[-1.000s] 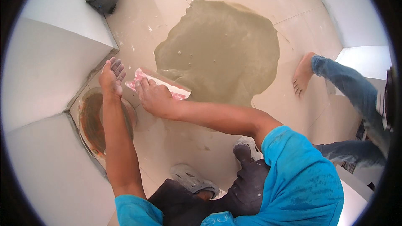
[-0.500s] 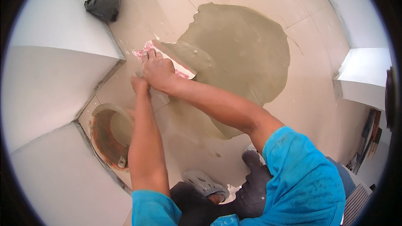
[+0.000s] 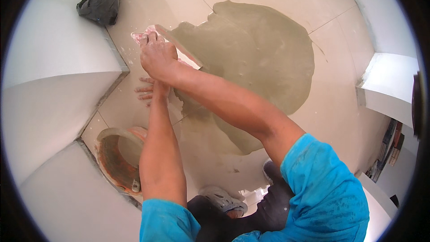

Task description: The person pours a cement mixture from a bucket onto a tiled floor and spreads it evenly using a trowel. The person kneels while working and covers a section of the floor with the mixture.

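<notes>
My right hand (image 3: 158, 58) is closed on a flat, straight-edged spreader (image 3: 187, 59), white with pinkish-red patches. Its long edge lies against the left side of a wide greenish-grey patch of wet paste (image 3: 264, 51) on the tiled floor. The hand hides part of the spreader, so I cannot tell its exact shape. Just below, partly covered by my right wrist, my left hand (image 3: 154, 92) reaches over the floor with fingers spread and nothing in them. Whether it touches the tiles I cannot tell.
A round, paste-stained bucket (image 3: 105, 157) stands left of my left forearm, grey material inside. A black plastic bag (image 3: 101, 3) sits at the far left by white wall blocks (image 3: 62, 98). Several dark strips (image 3: 385, 148) lean at the right. My shoe (image 3: 222, 199) is near the paste.
My right hand and the spreader have shifted slightly up and left in view. My left hand's fingers, bunched under the right hand before, now show spread out below it.
</notes>
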Demonstrator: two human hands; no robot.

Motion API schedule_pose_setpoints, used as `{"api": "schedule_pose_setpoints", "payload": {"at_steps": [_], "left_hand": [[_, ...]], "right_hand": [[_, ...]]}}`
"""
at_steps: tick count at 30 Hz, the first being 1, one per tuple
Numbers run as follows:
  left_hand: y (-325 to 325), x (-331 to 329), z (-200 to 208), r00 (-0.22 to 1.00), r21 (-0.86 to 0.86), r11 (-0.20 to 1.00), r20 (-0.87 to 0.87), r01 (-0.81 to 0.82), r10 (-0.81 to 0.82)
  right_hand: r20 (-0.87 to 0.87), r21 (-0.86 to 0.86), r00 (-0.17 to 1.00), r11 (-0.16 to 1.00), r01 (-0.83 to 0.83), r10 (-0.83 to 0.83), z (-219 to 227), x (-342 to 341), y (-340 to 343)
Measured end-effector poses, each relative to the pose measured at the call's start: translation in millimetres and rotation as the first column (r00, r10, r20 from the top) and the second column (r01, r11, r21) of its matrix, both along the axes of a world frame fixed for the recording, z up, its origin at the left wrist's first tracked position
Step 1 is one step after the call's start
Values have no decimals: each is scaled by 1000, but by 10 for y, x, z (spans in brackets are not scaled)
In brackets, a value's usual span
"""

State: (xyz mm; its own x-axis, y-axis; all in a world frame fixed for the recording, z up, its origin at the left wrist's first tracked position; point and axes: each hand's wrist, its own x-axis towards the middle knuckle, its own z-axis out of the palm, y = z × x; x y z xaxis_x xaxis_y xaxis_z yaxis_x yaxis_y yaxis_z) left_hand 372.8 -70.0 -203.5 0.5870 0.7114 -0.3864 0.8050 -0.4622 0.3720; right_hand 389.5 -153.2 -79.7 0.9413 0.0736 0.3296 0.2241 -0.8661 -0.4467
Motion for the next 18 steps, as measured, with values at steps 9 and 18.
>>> {"api": "schedule_pose_setpoints", "payload": {"at_steps": [9,18], "left_hand": [[165,-1274,518,987,-87,985,-43,148,-152],[-74,-3247,294,989,-97,988,-77,120,-128]], "right_hand": [[-110,245,994,969,16,11,613,-1030,-1121],[-528,665,610,159,730,-591,-574,-5824,-5287]]}}
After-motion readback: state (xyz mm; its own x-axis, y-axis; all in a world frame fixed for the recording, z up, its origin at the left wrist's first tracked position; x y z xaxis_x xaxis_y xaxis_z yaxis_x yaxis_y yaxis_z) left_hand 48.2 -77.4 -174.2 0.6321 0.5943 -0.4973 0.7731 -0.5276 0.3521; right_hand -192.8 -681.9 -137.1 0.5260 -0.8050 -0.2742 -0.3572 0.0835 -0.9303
